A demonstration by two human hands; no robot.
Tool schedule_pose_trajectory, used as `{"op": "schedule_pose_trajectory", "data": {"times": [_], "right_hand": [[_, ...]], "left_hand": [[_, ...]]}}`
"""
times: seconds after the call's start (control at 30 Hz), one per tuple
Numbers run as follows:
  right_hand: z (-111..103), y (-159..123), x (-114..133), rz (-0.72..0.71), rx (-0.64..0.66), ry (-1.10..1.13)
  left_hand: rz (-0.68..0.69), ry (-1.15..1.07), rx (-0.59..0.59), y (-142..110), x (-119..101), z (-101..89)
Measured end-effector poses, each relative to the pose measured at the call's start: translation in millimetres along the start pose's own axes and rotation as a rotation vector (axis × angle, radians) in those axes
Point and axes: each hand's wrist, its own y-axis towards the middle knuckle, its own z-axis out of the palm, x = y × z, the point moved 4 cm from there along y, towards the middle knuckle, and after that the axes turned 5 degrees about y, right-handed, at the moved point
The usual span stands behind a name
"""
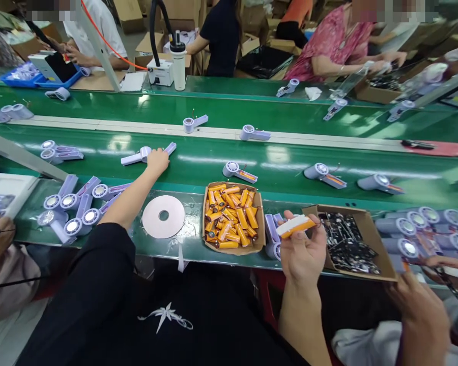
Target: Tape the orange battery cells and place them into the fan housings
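Black shirt (213,310) nearest. Right hand (304,250) grips a white-faced orange cell (294,229), uncased; left hand (158,161) touches a fan casing (171,148), grip unclear; filled casing (238,172) lies to its right.

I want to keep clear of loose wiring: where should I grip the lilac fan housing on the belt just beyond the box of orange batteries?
Probably by the lilac fan housing's round head, coming from the left, thumb and fingers around its drum-like side. The handle points right and nearer, its channel holding an orange battery, with thin wiring sticking up beside the head.
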Motion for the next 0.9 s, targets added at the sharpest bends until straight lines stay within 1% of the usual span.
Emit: {"op": "schedule_pose_trajectory", "data": {"times": [0.07, 0.13, 0.2, 0.23, 0.27, 0.33, 0.43, 0.5, 0.53, 0.6, 0.63, 0.67, 0.73, 0.8, 0.9], "right_hand": [[-10.9, -1.0, -1.4, 0.034, 0.006, -0.023], [-14.9, -0.1, -4.6, 0.086, 0.056, -0.035], [-7.0, 4.9, -6.4, 0.115, 0.133, -0.045], [2.4, 9.4, -6.7, 0.119, 0.177, -0.054], [15.7, 15.2, -6.9, 0.116, 0.224, -0.070], [53.3, 30.6, -9.1, 0.101, 0.343, -0.114], [130.9, 61.0, -23.5, 0.034, 0.603, -0.233], [185.9, 83.1, -44.5, -0.047, 0.793, -0.403], [211.2, 93.5, -58.8, -0.077, 0.882, -0.512], [252.6, 111.2, -91.4, -0.112, 1.036, -0.762], [268.0, 117.9, -106.9, -0.142, 1.096, -0.885], [279.8, 123.2, -120.8, -0.177, 1.145, -0.993], [294.1, 129.5, -141.7, -0.246, 1.213, -1.138], [299.0, 132.2, -153.7, -0.281, 1.252, -1.197], [297.4, 133.9, -161.7, -0.288, 1.289, -1.253]], "left_hand": [[0.105, -0.019, 0.031, 4.2, -7.3, 9.2], [0.207, -0.038, 0.061, 3.9, -16.5, 17.9], [0.273, -0.065, 0.087, 6.7, -23.1, 22.5], [0.295, -0.083, 0.102, 10.1, -24.4, 22.8], [0.314, -0.105, 0.119, 14.6, -24.2, 22.0], [0.345, -0.160, 0.160, 24.4, -20.3, 18.3], [0.336, -0.255, 0.172, 32.5, -11.6, 12.7], [0.283, -0.313, 0.133, 31.6, -9.4, 13.4], [0.249, -0.338, 0.108, 29.8, -10.3, 15.4], [0.191, -0.382, 0.068, 25.8, -15.4, 21.6], [0.171, -0.400, 0.056, 24.2, -18.8, 24.8], [0.157, -0.417, 0.049, 23.3, -22.2, 27.6], [0.144, -0.446, 0.042, 23.2, -27.6, 31.0], [0.145, -0.474, 0.043, 24.5, -30.7, 31.9], [0.157, -0.513, 0.053, 26.6, -33.9, 31.4]]}}
